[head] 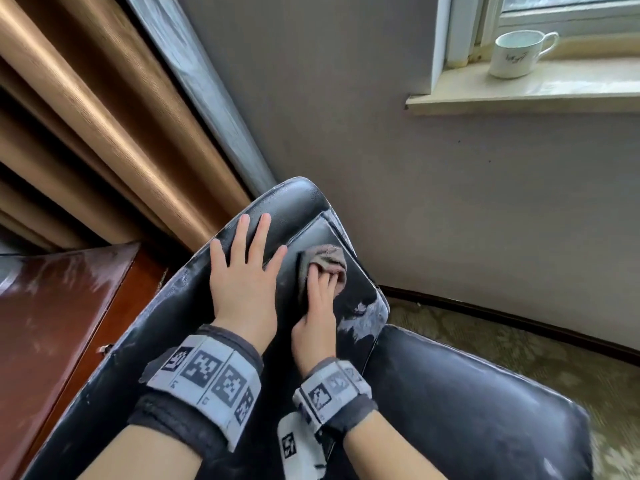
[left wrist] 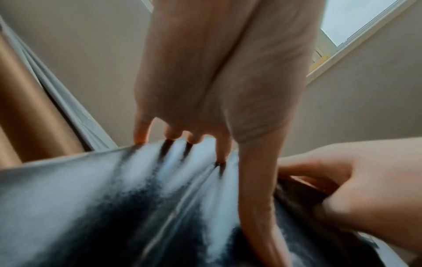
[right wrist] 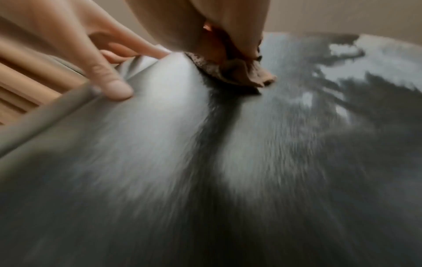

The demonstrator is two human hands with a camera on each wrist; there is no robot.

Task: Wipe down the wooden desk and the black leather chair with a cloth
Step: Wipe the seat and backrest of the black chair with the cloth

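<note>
A grey wall (head: pixel 450 202) runs behind everything, with gold-brown pleated curtains (head: pixel 86 133) to the left and a pale window sill (head: pixel 519 95) far right, where a white china teacup (head: pixel 519 55) carries a dark scribbled mark I can't read. The reddish-brown polished wooden desk (head: pixel 52 306) sits low on the left, just beside the black padded leather chair (head: pixel 467 410), whose backrest fills the middle.

The left hand (head: pixel 242 278) lies flat on the backrest, fingers spread and straight, steadying it and gripping nothing. The right hand (head: pixel 317 306), just to its right, has its fingers bunched into a small grey-brown crumpled cloth (head: pixel 325 258) and presses it against the leather.

The cloth looks soft and limp, so I'd say it wants holding in a wad as it is. The leather seems smooth, a bit slippery, with whitish dusty patches near its right edge. The chair may tip or swivel, hence a bracing palm near the top.

The wrist bands (head: pixel 207 379) bear black-and-white square codes, not words.
</note>
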